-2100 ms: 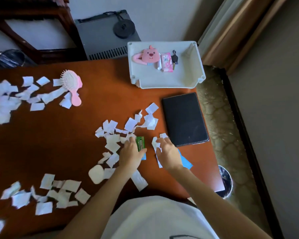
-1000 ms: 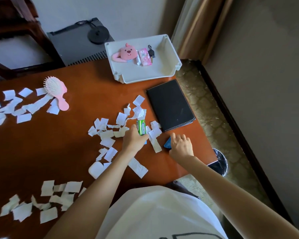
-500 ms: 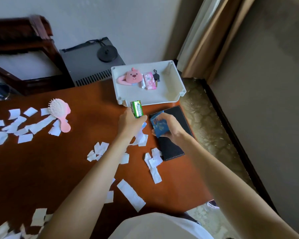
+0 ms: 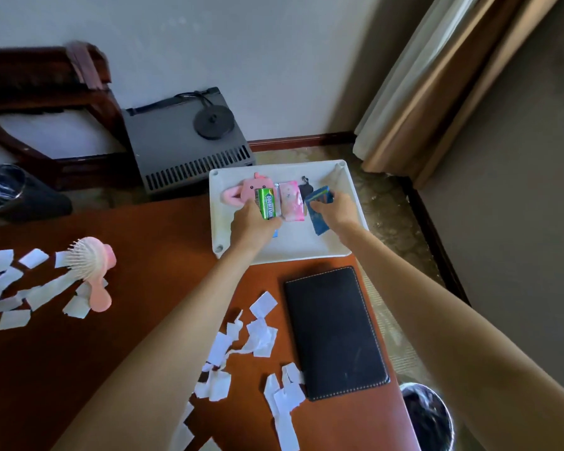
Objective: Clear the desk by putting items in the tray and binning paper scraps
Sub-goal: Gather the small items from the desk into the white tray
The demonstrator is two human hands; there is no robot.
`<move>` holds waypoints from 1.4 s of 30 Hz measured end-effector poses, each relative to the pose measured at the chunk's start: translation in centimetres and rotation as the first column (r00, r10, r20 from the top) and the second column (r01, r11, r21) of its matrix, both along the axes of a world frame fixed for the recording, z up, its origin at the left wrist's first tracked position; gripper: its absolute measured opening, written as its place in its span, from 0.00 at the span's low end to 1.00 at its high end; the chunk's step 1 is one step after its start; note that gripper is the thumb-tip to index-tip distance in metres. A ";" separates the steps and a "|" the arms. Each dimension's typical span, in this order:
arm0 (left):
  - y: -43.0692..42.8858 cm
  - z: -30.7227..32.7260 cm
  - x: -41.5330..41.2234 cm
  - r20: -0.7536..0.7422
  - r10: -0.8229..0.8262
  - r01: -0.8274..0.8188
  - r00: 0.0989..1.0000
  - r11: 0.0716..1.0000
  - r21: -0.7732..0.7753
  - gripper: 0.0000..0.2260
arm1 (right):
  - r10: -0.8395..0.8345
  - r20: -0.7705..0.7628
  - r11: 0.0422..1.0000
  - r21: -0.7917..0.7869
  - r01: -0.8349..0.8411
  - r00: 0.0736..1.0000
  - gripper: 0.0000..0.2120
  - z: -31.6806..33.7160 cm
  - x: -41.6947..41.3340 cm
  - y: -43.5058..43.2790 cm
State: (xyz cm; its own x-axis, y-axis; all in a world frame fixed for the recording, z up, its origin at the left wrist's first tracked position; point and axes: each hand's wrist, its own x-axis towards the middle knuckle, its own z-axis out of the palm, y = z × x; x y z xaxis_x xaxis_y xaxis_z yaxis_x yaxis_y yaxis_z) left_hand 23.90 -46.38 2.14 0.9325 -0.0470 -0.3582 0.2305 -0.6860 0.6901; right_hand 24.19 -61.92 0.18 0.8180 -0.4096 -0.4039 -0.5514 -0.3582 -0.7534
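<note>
Over the white tray [image 4: 345, 177], my left hand [image 4: 249, 224] holds the green gum pack [image 4: 268, 202] and my right hand [image 4: 341, 211] the blue packet [image 4: 318, 209]; each grip should open low, beside the pink items.

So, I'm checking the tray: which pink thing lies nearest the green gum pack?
The pink plush toy, partly behind the gum pack; the pink packet lies beyond.

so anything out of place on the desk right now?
Yes. Torn white paper scraps litter the brown wooden desk, unbinned. The pink plastic hairbrush lies on another scrap pile, and the black leather notebook overhangs the desk's right edge. Both sit outside the white plastic tray.
</note>
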 end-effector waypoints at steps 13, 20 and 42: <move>0.4 -4.3 2.2 -0.134 0.054 -0.024 0.990 0.977 0.210 0.16 | -0.110 -0.138 0.985 0.114 0.126 0.984 0.06 -4.8 0.6 -0.4; 0.6 -5.0 3.4 -0.303 0.197 -0.147 0.933 0.972 0.182 0.14 | -0.008 -0.091 0.993 0.119 0.019 0.996 0.16 -4.7 0.5 1.6; 2.4 -5.7 5.0 -0.160 -0.272 0.307 0.949 0.673 0.673 0.13 | 0.491 -0.405 0.729 -0.294 -0.618 0.771 0.26 -4.2 -0.8 4.9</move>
